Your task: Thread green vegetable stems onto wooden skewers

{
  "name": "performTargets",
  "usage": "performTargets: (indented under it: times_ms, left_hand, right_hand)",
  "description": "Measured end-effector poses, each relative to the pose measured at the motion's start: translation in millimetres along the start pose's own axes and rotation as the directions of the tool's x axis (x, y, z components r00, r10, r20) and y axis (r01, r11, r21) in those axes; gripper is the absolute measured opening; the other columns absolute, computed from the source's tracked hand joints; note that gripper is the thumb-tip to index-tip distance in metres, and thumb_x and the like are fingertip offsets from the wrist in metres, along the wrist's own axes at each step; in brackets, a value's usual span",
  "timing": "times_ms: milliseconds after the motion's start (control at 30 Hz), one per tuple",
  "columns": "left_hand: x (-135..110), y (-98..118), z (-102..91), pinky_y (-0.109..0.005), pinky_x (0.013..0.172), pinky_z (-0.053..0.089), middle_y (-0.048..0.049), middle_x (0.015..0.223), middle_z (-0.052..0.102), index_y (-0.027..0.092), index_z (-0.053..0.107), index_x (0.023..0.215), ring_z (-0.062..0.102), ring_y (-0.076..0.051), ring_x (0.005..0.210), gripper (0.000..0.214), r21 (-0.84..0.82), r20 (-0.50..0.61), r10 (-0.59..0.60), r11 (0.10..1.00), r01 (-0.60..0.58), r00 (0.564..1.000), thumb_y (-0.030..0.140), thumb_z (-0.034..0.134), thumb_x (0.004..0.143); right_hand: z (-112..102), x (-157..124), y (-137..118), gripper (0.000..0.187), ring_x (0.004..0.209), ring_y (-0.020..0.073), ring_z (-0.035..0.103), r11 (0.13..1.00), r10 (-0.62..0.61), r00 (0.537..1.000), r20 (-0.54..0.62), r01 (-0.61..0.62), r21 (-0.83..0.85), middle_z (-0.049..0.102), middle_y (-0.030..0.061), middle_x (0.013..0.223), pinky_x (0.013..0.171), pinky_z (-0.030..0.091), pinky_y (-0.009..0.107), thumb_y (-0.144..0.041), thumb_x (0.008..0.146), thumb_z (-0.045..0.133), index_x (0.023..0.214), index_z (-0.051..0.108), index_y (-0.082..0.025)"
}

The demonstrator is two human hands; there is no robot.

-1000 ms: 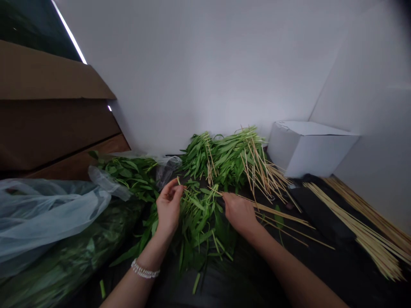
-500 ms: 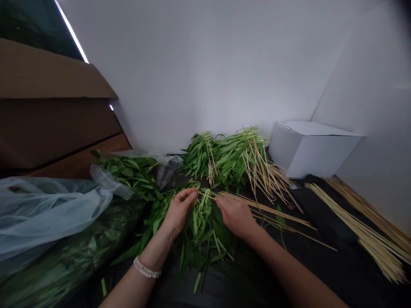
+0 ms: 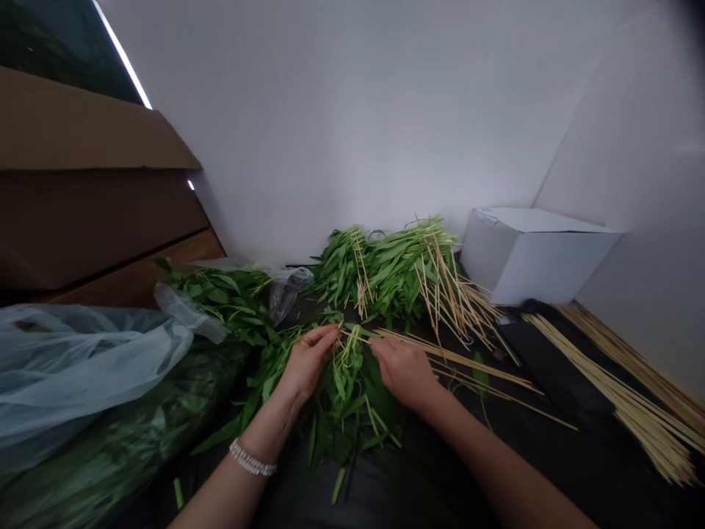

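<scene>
A thin bamboo skewer (image 3: pixel 363 339) runs between my two hands, through or across the pale stems of a small bunch of leafy greens (image 3: pixel 348 371). My left hand (image 3: pixel 309 360) is closed in a pinch at the skewer's left end, thumb against the fingers. On the other side, my right hand (image 3: pixel 405 367) grips the same skewer, its fingers curled and partly hidden. The bunch's leaves hang down below the skewer toward me. Whether the skewer pierces every stem I cannot tell.
Skewered greens (image 3: pixel 407 257) are piled against the wall, their sticks pointing right. Loose skewers (image 3: pixel 468 361) lie by my right hand, more skewers (image 3: pixel 622 397) farther right. A white box (image 3: pixel 540 257) stands behind. At left are plastic bags (image 3: pixel 82 367) of greens and a cardboard box (image 3: pixel 93 220).
</scene>
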State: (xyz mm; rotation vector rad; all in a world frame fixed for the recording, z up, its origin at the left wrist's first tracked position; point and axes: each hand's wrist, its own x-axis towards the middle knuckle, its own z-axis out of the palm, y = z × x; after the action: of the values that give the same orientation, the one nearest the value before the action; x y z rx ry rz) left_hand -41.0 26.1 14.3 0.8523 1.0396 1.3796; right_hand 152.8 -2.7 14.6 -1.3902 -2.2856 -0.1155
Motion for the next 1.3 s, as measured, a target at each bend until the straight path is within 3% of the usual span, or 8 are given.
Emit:
performTargets:
  times_ms: [533,667,833,1000,1300]
  left_hand:
    - [-4,3,3.5,-0.019,0.060,0.048,-0.0013,0.067,0.070,0.014,0.074,0.074,0.059,-0.008,0.058,0.032,-0.006,0.027,-0.055,0.998,0.055,0.998,0.028,0.090,0.050]
    - [-8,3,6.6,-0.022,0.068,0.050,-0.0027,0.080,0.072,0.016,0.074,0.084,0.064,-0.011,0.069,0.034,-0.044,0.083,-0.065,0.997,0.069,0.994,0.030,0.088,0.055]
    - [-9,-3,4.6,-0.021,0.068,0.048,-0.0001,0.073,0.070,0.015,0.072,0.077,0.061,-0.009,0.065,0.025,0.067,0.201,-0.039,0.997,0.026,0.979,0.027,0.085,0.061]
    - [-7,-5,1.4,-0.019,0.067,0.047,0.0013,0.071,0.069,0.015,0.071,0.076,0.060,-0.009,0.064,0.020,0.103,0.206,-0.006,0.995,-0.015,0.979,0.028,0.082,0.065]
    - [-13,-5,6.9,-0.023,0.068,0.048,-0.0017,0.074,0.072,0.014,0.072,0.082,0.063,-0.012,0.066,0.031,0.201,0.194,-0.105,0.977,0.065,0.975,0.031,0.085,0.060]
  right_hand:
    - [4,-2,-2,0.031,0.078,0.0163,0.063,1.000,-0.018,1.000,0.014,0.017,0.023,0.069,0.0048,0.089,0.066,0.039,0.025,-0.016,0.095,0.036,0.114,0.061,-0.018]
    - [7,-2,-4,0.031,0.077,0.0162,0.063,0.999,-0.033,0.999,0.004,0.033,0.029,0.068,0.0045,0.088,0.066,0.040,0.025,-0.016,0.096,0.036,0.115,0.061,-0.018]
    - [11,-3,-4,0.030,0.077,0.0165,0.063,0.996,-0.072,0.997,-0.024,0.073,0.043,0.068,0.0044,0.088,0.067,0.040,0.026,-0.017,0.096,0.037,0.114,0.060,-0.018]
    - [15,-3,-1,0.027,0.074,0.0167,0.062,0.994,-0.091,0.992,-0.082,0.095,0.049,0.067,0.0043,0.084,0.064,0.040,0.027,-0.017,0.096,0.037,0.106,0.062,-0.017]
    - [18,-3,-3,0.024,0.074,0.0159,0.062,0.988,-0.125,0.986,-0.107,0.134,0.074,0.067,0.0028,0.082,0.064,0.039,0.027,-0.016,0.096,0.039,0.102,0.061,-0.017]
